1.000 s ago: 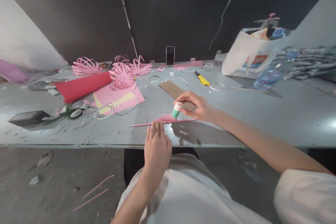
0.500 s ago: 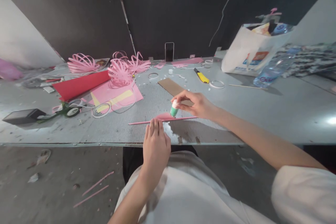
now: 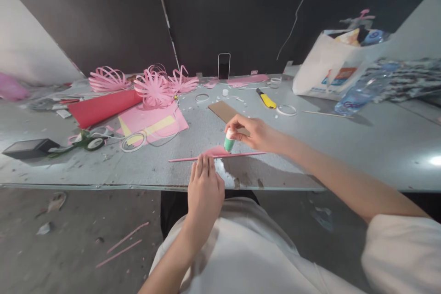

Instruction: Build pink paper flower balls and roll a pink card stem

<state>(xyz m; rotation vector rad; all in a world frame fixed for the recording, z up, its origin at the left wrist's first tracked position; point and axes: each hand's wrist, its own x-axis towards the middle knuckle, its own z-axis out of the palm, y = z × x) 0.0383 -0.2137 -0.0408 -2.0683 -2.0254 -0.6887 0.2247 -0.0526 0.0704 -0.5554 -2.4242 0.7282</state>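
My right hand [image 3: 248, 133] pinches a green and white glue stick [image 3: 228, 143] near its top. The stick's lower end touches, or nearly touches, a small piece of pink paper [image 3: 214, 151]. A thin pink rod [image 3: 182, 160] runs along the paper's near edge, parallel to the table's front. My left hand [image 3: 206, 188] lies flat with outstretched fingers, their tips pressing on the rod and paper. Part of both is hidden under those fingers. Behind my right hand is a strip of brown cardboard [image 3: 220, 110], partly covered by it.
Pink paper-strip balls [image 3: 155, 87], red paper [image 3: 106, 108], pink sheets [image 3: 141, 117] and green-handled scissors [image 3: 84, 142] lie left. A yellow cutter [image 3: 267, 100], white tape ring [image 3: 286, 110], white bag [image 3: 317, 69] and plastic bottle [image 3: 358, 96] are right. A phone [image 3: 223, 66] leans at the back.
The glue stick and my right hand have barely shifted along the pink paper. My left hand stays pressed in place. The whole view has moved slightly.
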